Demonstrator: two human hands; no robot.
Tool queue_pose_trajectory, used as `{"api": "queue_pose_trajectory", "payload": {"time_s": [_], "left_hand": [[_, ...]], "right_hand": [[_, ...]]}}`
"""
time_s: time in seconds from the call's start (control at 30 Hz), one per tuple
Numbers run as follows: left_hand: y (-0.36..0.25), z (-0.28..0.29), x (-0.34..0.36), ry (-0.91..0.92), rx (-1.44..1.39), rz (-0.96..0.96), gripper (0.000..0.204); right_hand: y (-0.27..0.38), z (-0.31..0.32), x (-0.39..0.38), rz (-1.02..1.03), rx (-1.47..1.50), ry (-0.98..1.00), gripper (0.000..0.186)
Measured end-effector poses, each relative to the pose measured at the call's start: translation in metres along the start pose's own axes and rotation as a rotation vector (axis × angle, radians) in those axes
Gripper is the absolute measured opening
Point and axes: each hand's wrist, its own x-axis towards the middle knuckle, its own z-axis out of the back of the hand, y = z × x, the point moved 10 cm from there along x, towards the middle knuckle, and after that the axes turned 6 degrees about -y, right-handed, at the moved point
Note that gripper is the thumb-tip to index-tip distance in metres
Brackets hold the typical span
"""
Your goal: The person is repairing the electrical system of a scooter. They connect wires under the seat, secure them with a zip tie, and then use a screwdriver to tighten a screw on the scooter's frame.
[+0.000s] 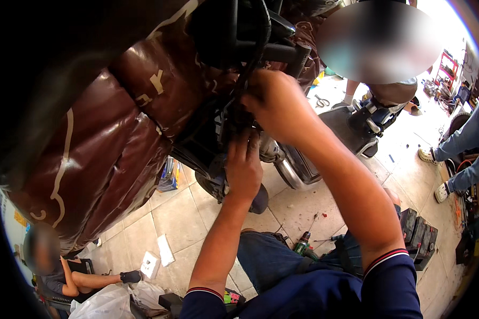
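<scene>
Looking down in the head view, I see the black scooter (274,51) toward twelve o'clock, its brown quilted cover (112,143) at nine. The left hand (245,175), fingers together, reaches into dark parts, perhaps steadying them. The right hand (277,103) curls beside them; I can't tell what it pinches. A drill (302,244) lies at five, probably for easy reach.

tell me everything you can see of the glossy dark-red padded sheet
The glossy dark-red padded sheet looks like vinyl or leatherette, with deep seams or creases dividing it into puffy panels. Cream wavy lines and letter-like marks run across it. It slopes from upper middle to lower left, left of both bare hands, bulging and wrinkled, against or very near black vehicle parts; exact contact is hidden in shadow.
</scene>
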Motion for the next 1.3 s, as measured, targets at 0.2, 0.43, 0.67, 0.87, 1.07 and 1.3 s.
{"api": "queue_pose_trajectory", "payload": {"time_s": [0.2, 0.43, 0.67, 0.87, 1.07, 1.3], "left_hand": [[0.015, 0.011, 0.025, -0.068, -0.024, 0.055, 0.033], [0.014, 0.041, 0.005, -0.107, -0.002, 0.13, 0.04], [0.065, 0.017, -0.048, -0.009, -0.456, 0.716, 0.02], [0.083, 0.018, -0.037, -0.176, -0.633, 0.936, 0.024], [0.078, 0.019, -0.036, -0.363, -0.721, 0.904, 0.015], [0.077, -0.008, -0.029, -0.343, -0.517, 0.823, 0.009]], "right_hand": [[-0.029, 0.006, -0.095, -0.023, 0.093, -0.156, 0.025], [-0.017, -0.034, -0.081, 0.124, 0.173, -0.219, 0.037], [-0.026, -0.056, -0.048, -0.018, 0.32, 0.104, 0.043], [-0.034, -0.049, -0.058, -0.213, 0.558, 0.279, 0.055], [-0.033, -0.047, -0.062, -0.114, 0.547, 0.26, 0.06], [-0.015, -0.032, -0.087, 0.243, 0.381, 0.121, 0.056]]}}
